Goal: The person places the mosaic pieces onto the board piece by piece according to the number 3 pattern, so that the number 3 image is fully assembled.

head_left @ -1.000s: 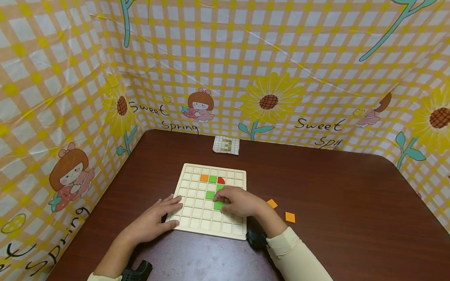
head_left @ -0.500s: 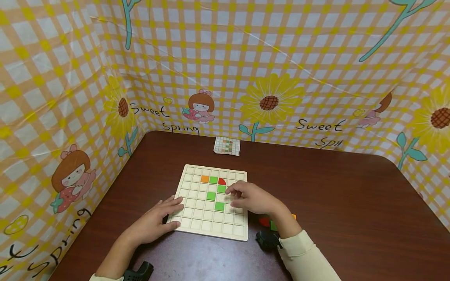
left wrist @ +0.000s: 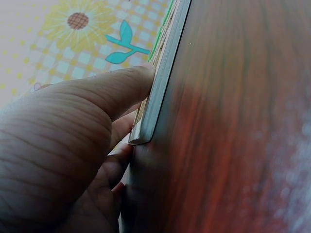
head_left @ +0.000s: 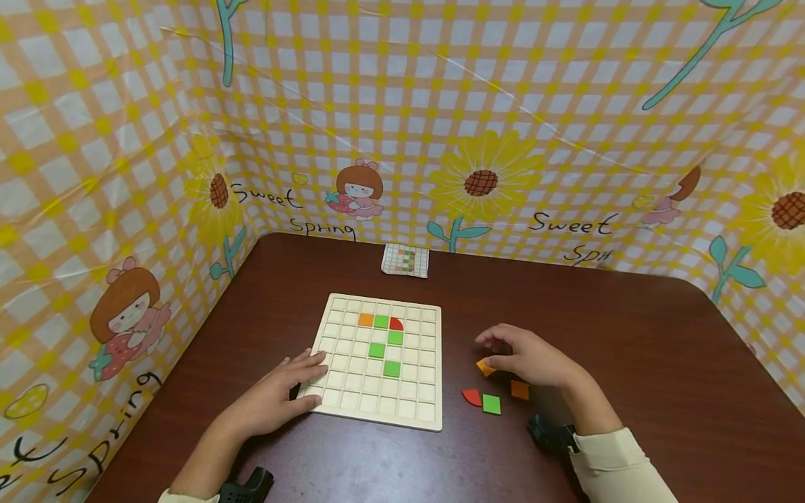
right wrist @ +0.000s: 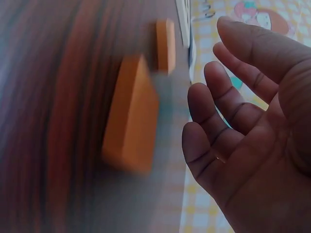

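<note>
My left hand (head_left: 270,395) rests on the left edge of a pale wooden grid board (head_left: 352,381), fingers extended. In the left wrist view, its thumb (left wrist: 131,87) lies on the board's edge. Set in the grid are an orange square tile (head_left: 366,319), a red quarter-round tile (head_left: 396,324) and several green square tiles (head_left: 392,369). To the right of the board, my right hand (head_left: 537,358) hovers with relaxed fingers and nothing between them. Its thumb overlaps a loose orange tile (head_left: 484,367) in the head view; the right wrist view shows bare table between hand and orange tile (right wrist: 130,121).
Another orange tile (head_left: 520,390), a red quarter-round tile (head_left: 472,397) and a green tile (head_left: 492,404) lie loose on the dark wooden table (head_left: 604,335). A small printed grid card (head_left: 405,260) stands near the back, before a checked cloth wall (head_left: 402,105).
My right hand has moved off the board to the right, over the loose tiles, uncovering the green tiles in the grid. The left hand has stayed on the board's edge.
</note>
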`<act>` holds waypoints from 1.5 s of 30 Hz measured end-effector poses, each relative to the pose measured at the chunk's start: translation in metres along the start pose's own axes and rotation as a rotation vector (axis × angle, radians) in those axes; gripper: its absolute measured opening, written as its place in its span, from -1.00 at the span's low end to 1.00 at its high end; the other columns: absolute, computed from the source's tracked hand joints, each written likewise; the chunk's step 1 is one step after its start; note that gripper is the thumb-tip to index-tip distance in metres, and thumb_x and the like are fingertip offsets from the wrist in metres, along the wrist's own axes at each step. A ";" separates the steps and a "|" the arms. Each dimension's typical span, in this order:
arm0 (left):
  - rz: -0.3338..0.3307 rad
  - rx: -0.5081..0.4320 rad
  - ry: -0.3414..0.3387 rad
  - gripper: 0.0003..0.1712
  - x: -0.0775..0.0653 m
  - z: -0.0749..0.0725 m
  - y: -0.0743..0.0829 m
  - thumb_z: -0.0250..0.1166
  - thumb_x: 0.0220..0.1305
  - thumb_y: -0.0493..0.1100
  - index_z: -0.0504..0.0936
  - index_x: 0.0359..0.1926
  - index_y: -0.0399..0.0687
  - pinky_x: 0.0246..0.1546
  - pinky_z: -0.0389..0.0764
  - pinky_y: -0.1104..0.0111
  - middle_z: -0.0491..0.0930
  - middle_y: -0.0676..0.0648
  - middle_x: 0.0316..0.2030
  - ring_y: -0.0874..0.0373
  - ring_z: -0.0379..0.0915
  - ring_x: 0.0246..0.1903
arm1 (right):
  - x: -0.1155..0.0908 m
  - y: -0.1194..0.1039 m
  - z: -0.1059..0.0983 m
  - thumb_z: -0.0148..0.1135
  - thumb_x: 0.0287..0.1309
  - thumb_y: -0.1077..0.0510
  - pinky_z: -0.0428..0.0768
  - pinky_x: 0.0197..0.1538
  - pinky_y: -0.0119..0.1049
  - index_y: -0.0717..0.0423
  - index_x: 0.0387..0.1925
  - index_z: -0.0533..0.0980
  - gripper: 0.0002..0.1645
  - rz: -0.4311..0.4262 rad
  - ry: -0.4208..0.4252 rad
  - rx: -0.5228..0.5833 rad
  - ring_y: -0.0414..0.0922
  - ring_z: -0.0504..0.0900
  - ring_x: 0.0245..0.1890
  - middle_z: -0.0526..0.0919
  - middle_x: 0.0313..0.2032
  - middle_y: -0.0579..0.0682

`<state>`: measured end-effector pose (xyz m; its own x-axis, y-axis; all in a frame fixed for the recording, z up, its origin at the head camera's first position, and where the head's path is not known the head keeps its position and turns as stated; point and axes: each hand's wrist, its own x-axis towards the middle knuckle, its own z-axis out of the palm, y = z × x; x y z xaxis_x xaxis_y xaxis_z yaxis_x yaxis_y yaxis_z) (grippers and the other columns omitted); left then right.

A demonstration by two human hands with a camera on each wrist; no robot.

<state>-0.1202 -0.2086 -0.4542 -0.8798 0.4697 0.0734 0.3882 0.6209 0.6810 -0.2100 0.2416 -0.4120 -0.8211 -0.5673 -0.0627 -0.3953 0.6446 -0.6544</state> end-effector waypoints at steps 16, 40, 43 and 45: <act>0.019 0.007 0.011 -0.41 -0.001 -0.001 0.002 0.33 0.35 -0.09 0.48 0.32 -0.25 0.38 -0.05 -0.23 0.31 -0.18 0.40 -0.20 0.00 0.46 | -0.008 0.022 0.000 0.25 0.30 0.28 0.53 -0.09 -0.31 0.06 0.10 0.52 -0.66 -0.088 -0.142 0.084 -0.04 0.45 -0.09 0.51 0.01 -0.02; 0.014 0.001 0.006 -0.40 0.000 0.000 0.000 0.32 0.35 -0.08 0.47 0.33 -0.23 0.39 -0.06 -0.23 0.30 -0.16 0.41 -0.18 -0.01 0.46 | -0.002 0.015 -0.002 0.22 0.30 0.28 0.51 -0.13 -0.29 0.01 0.07 0.57 -0.67 -0.041 -0.081 -0.028 -0.12 0.46 -0.13 0.53 -0.09 -0.13; 0.020 -0.001 0.006 -0.40 0.000 0.000 0.000 0.32 0.36 -0.08 0.47 0.33 -0.23 0.39 -0.06 -0.23 0.29 -0.16 0.42 -0.19 -0.02 0.47 | 0.002 0.012 0.000 0.22 0.29 0.29 0.52 -0.13 -0.30 0.00 0.07 0.57 -0.66 -0.047 -0.064 -0.024 -0.12 0.47 -0.13 0.53 -0.11 -0.15; 0.027 -0.002 0.007 -0.40 -0.001 0.000 0.000 0.31 0.36 -0.08 0.47 0.33 -0.24 0.39 -0.06 -0.23 0.29 -0.16 0.42 -0.20 -0.02 0.47 | 0.006 0.009 0.001 0.23 0.29 0.29 0.52 -0.14 -0.31 -0.01 0.06 0.57 -0.67 -0.054 -0.053 -0.017 -0.11 0.47 -0.15 0.53 -0.13 -0.15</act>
<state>-0.1197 -0.2091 -0.4543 -0.8712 0.4813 0.0969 0.4110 0.6068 0.6804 -0.2176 0.2436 -0.4189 -0.7757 -0.6275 -0.0680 -0.4457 0.6208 -0.6449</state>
